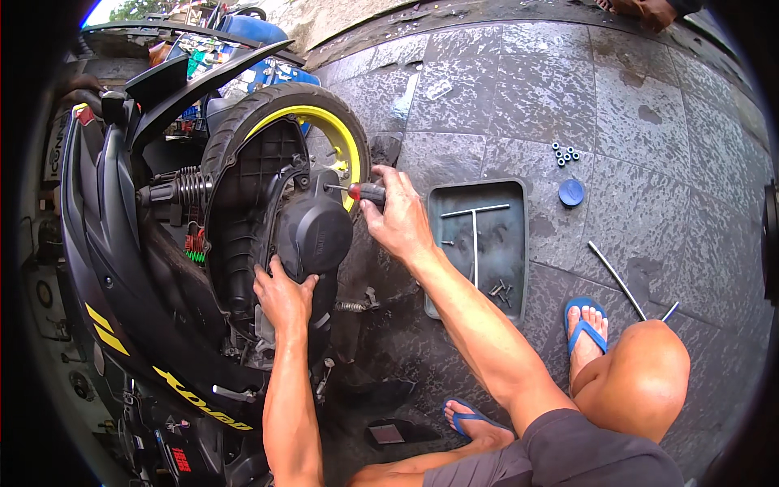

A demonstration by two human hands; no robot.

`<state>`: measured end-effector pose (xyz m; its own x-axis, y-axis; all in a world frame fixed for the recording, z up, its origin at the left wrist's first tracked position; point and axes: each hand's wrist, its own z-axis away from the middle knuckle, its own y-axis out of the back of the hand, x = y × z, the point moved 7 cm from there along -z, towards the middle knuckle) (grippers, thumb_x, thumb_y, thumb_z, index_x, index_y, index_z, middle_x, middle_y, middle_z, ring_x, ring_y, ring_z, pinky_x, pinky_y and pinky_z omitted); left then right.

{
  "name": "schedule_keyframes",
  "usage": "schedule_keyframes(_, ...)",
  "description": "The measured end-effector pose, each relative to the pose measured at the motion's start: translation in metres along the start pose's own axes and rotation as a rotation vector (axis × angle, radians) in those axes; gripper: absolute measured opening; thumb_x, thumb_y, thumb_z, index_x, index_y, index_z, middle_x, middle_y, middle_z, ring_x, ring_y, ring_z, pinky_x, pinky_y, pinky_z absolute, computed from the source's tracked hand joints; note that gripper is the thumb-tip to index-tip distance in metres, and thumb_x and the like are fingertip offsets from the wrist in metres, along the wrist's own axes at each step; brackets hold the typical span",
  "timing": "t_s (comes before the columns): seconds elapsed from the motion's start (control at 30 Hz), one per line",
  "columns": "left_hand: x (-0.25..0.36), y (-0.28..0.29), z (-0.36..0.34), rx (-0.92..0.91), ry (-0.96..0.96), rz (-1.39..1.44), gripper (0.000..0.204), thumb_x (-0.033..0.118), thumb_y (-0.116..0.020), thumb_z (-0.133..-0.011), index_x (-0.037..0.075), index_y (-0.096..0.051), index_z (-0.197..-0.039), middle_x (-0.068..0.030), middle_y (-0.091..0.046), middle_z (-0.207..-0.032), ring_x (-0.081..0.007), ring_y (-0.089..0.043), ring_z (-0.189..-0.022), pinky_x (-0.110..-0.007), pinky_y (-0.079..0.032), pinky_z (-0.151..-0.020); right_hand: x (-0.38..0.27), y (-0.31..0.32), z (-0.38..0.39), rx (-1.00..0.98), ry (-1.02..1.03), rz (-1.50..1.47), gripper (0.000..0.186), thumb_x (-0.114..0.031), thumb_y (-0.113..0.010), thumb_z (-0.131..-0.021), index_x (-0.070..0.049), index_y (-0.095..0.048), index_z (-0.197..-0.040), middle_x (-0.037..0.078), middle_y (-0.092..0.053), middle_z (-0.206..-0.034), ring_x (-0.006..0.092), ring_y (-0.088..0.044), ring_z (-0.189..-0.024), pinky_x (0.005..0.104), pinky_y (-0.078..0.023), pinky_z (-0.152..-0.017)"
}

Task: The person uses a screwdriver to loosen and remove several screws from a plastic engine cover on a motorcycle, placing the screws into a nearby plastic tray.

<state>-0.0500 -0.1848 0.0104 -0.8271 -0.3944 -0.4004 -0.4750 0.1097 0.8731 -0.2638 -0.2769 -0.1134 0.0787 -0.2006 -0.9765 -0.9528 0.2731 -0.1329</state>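
My right hand (399, 215) grips a screwdriver (369, 192) with a red and black handle. Its shaft points left, and the tip reaches the upper edge of a black engine-side cover (316, 235) on a scooter (122, 268). Lower down, my left hand (284, 300) holds the cover's near left edge, fingers on one side and thumb on its face. Behind the cover an open black housing (243, 211) shows, partly hidden by it. The rear wheel (345, 138), with its yellow rim, stands just beyond.
On the tiled floor, a dark tray (524, 243) holds a T-handle wrench (475, 243) and several bolts (501, 292). Farther right lie a blue round lid (571, 192), several small rollers (561, 154) and a metal rod tool (617, 280). Another person's hand (645, 10) shows at the top right.
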Motion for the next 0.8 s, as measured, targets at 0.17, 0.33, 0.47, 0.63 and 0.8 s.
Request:
schedule_keyframes(0.17,-0.004,0.000,0.000,0.005,0.006,-0.006,0.084,0.029,-0.090,-0.065,0.002,-0.052,-0.135,-0.0337,-0.044,-0.142,-0.0488,-0.048,-0.126,-0.049,-0.044,-0.105,0.004,-0.005,-0.001,-0.179,-0.204,0.027,0.047,-0.038,-0.070,-0.090,-0.001,-0.058,-0.116,0.028,-0.066,-0.105,0.0451,-0.068,-0.093,0.0493,-0.054,-0.079)
schedule_keyframes(0.33,-0.002,0.000,-0.001,0.013,-0.008,0.011,0.084,0.028,-0.091,-0.065,0.001,-0.052,-0.134,-0.0347,-0.043,-0.141,-0.0492,-0.048,-0.126,-0.050,-0.043,-0.106,0.013,-0.002,0.004,-0.083,-0.114,-0.130,0.036,-0.014,-0.074,-0.082,-0.001,-0.060,-0.112,0.025,-0.066,-0.103,0.0415,-0.067,-0.096,0.0470,-0.053,-0.083)
schedule_keyframes(0.47,0.000,0.000,0.001,0.014,-0.015,0.017,0.085,0.028,-0.091,-0.065,0.001,-0.051,-0.135,-0.0354,-0.044,-0.140,-0.0497,-0.048,-0.125,-0.050,-0.043,-0.106,0.019,-0.004,0.013,-0.013,-0.092,-0.193,0.032,-0.008,-0.074,-0.080,-0.001,-0.062,-0.109,0.021,-0.066,-0.102,0.0405,-0.066,-0.095,0.0458,-0.053,-0.083)
schedule_keyframes(0.63,-0.002,-0.005,0.002,0.008,-0.025,-0.015,0.084,0.027,-0.090,-0.066,0.001,-0.051,-0.136,-0.0360,-0.043,-0.140,-0.0499,-0.047,-0.126,-0.051,-0.042,-0.106,0.018,-0.006,0.016,0.012,-0.097,-0.150,0.030,-0.015,-0.076,-0.083,-0.001,-0.065,-0.108,0.018,-0.070,-0.098,0.0333,-0.071,-0.090,0.0406,-0.055,-0.079)
schedule_keyframes(0.8,0.000,-0.002,0.001,0.018,-0.024,-0.049,0.085,0.031,-0.087,-0.068,0.003,-0.051,-0.139,-0.0301,-0.048,-0.138,-0.0478,-0.049,-0.125,-0.050,-0.043,-0.105,0.023,-0.008,0.009,-0.094,-0.258,-0.121,0.033,-0.023,-0.074,-0.086,-0.001,-0.065,-0.110,0.022,-0.071,-0.094,0.0391,-0.070,-0.088,0.0459,-0.055,-0.076)
